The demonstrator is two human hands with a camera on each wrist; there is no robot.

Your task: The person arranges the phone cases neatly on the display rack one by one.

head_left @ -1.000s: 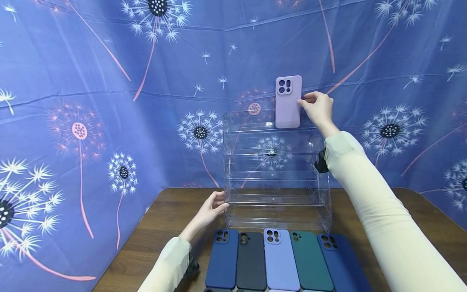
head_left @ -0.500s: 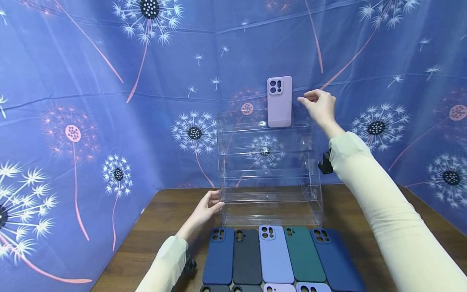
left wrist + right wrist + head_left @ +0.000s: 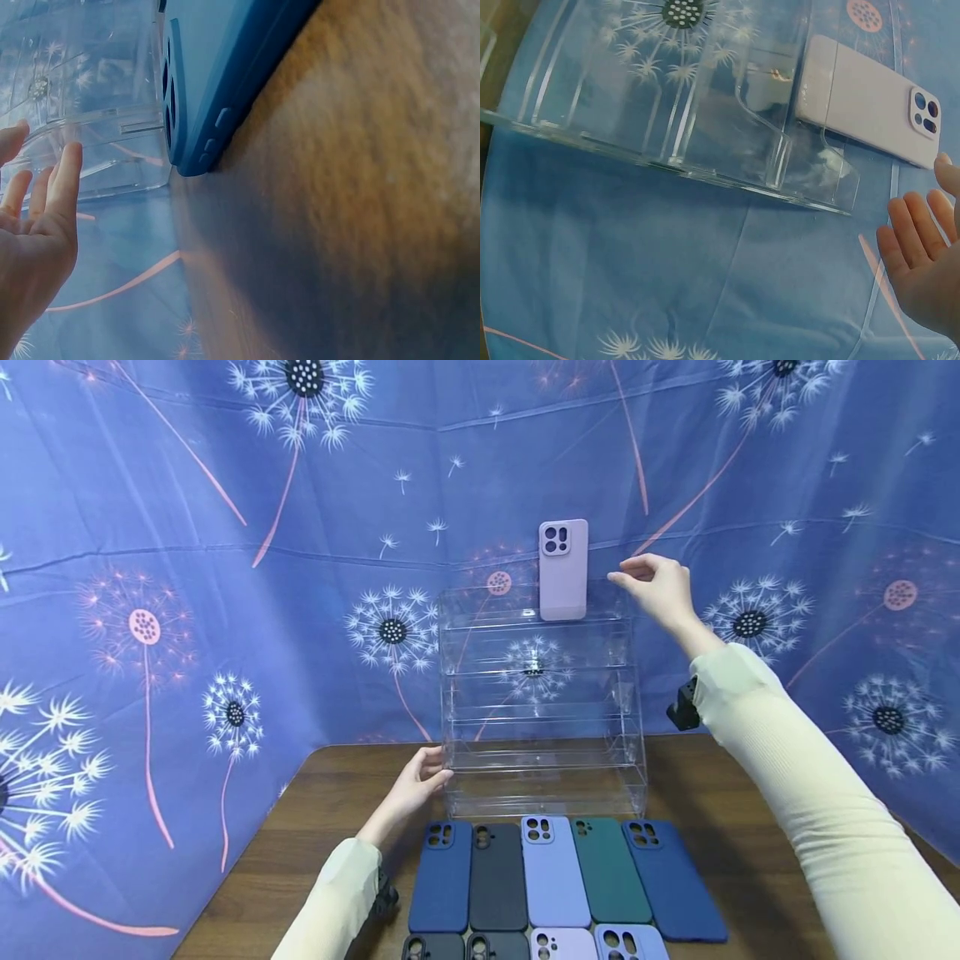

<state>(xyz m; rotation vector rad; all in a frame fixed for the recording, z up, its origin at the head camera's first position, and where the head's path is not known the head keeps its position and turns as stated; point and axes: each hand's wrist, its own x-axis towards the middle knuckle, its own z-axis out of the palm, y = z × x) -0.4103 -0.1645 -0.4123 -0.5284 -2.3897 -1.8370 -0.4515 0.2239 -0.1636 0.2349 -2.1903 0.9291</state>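
A clear acrylic tiered display rack (image 3: 543, 693) stands on the wooden table. On its top tier a pale pink phone case (image 3: 563, 570) stands upright, camera cutouts at the upper left. My right hand (image 3: 660, 589) hovers just right of this case, apart from it; the right wrist view shows the gap, with its fingers loosely bent around nothing. Down at the rack's lower left side, my left hand (image 3: 414, 783) rests, thumb toward the front. In the left wrist view its fingers (image 3: 66, 180) look fairly straight against or very near the clear side wall; exact contact is unclear.
Before the rack lies a row of phone cases: blue (image 3: 441, 877), black (image 3: 498, 877), lavender (image 3: 555, 872), green (image 3: 611, 871) and another blue (image 3: 675, 881). A second row, including a pale pink case (image 3: 562, 943), is cut off below. A patterned blue cloth (image 3: 315, 568) hangs behind.
My right hand has let go of the pale pink phone case and drawn off to its right. The case stays standing on the top tier. My left hand keeps its place by the rack.
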